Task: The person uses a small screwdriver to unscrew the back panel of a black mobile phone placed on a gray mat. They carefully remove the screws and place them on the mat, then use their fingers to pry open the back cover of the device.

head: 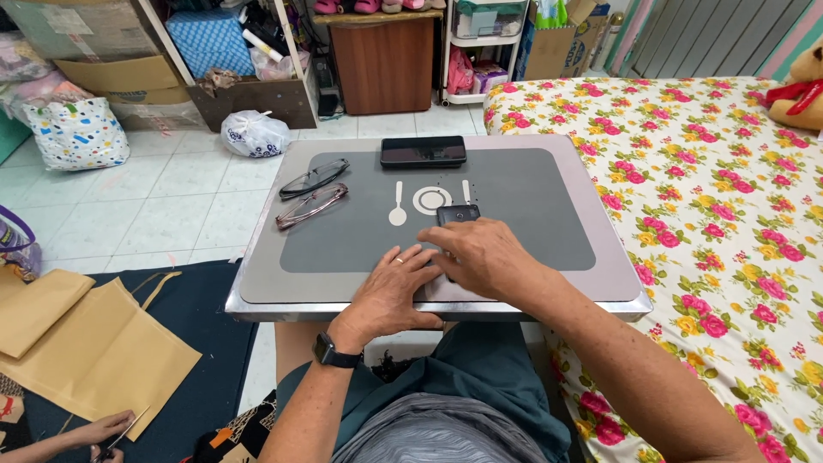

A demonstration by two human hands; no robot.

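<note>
— Head view, wasn't it? What sat at the lower left of the frame?

— Brown paper sheets on a dark mat, and another person's hand at the bottom edge holding what looked like scissors.

— And on the tray table?

— The tray table was grey with a darker matte panel and a white spoon-and-plate design printed at the centre. Two pairs of glasses lay folded side by side at its upper left, thin-framed and out of reach of the hands. A black phone lay flat along the far edge, glossy and rectangular.

— What were the hands doing?

— The left hand, a dark watch on its wrist, rested palm down near the front rim, fingers spread, gripping nothing, as if steadying the surface. The right hand overlapped it just to the right, fingers curved over the near end of a small black device lying mid-frame on the panel. Whether it gripped the device I couldn't tell.

— And to the right?

— A bed in a flowered sheet, soft, yellow with pink roses.
</note>
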